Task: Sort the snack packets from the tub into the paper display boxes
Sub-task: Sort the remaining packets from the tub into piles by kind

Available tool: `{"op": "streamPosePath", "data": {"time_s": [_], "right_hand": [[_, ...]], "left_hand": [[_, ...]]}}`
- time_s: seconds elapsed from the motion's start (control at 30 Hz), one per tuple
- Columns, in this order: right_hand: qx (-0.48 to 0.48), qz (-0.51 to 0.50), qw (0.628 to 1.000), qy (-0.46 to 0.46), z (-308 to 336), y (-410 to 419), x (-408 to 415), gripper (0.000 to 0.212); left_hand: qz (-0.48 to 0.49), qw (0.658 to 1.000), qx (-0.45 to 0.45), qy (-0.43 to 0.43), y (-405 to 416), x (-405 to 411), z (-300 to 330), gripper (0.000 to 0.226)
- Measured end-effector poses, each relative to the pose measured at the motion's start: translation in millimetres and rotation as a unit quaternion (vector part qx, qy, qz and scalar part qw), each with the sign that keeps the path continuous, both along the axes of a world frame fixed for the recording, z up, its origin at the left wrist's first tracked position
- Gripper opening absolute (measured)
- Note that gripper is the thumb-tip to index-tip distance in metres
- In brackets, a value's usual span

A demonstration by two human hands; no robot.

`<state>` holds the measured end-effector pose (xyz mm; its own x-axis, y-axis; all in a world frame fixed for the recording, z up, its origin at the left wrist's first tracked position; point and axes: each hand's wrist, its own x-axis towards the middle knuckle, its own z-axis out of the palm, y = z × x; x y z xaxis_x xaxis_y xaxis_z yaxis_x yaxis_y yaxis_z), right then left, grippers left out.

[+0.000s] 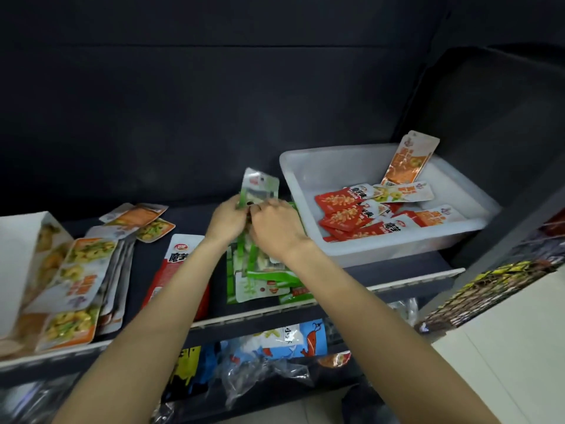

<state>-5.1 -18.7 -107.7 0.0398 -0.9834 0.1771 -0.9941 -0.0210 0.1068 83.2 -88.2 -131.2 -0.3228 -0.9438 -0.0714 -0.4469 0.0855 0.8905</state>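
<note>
In the head view, a green snack packet (260,186) is held upright above the middle of the shelf (397,264), pinched at its lower edge by both hands: the left hand (227,223) grips its left side and the right hand (273,229) its right, with the fingers (269,206) of both closed on the film. The step in hand is judged to be the grouping of green packets, since a loose stack of green packets (260,276) lies directly beneath the hands, toward the front edge of the shelf. A red packet (177,270) lies flat just left of that stack, partly hidden by the left forearm, and orange packets (82,270) are fanned toward the left end, against a white paper display box (21,255) at the shelf's left edge. The translucent tub (305,169) sits at the right end of the shelf and holds red and orange packets, one orange packet (408,157) leaning on its far wall; the sorting is therefore judged unfinished. The next move is thought to call for the held packet to be squared and laid on the green stack, or carried to a box; no box for green packets can be made out. The packet appears thin, glossy and limp, so slipping or bending is likely.
</note>
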Motion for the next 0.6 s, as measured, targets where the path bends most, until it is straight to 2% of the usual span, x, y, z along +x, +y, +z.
{"op": "streamPosePath", "data": {"time_s": [0.07, 0.13, 0.2, 0.33, 0.47, 0.6], "right_hand": [[0.044, -0.038, 0.998, -0.016, -0.4, -2.8, -1.4, 0.031], [0.068, -0.054, 0.996, -0.032, -2.2, -5.1, -2.7, 0.033], [0.076, -0.067, 0.994, -0.046, -4.6, -4.7, -3.9, 0.038], [0.082, -0.056, 0.993, -0.061, 3.6, 3.2, -2.5, 0.043], [0.004, -0.024, 0.998, -0.064, 27.4, 20.2, -9.3, 0.046], [-0.077, 0.009, 0.993, -0.093, 48.4, 42.1, -38.9, 0.037]], "left_hand": [[-0.029, 0.971, -0.114, -0.207, 0.6, -3.3, -11.2, 0.037], [-0.049, 0.944, -0.152, -0.289, -1.7, -2.6, -17.0, 0.047], [-0.064, 0.952, -0.125, -0.271, -5.6, -2.3, -17.2, 0.041], [-0.089, 0.976, -0.100, -0.171, -3.6, -4.0, -10.9, 0.038], [-0.072, 0.995, -0.027, -0.058, 2.8, -4.9, -1.5, 0.040], [-0.077, 0.994, -0.072, -0.014, 12.5, -8.2, 10.2, 0.032]]}}
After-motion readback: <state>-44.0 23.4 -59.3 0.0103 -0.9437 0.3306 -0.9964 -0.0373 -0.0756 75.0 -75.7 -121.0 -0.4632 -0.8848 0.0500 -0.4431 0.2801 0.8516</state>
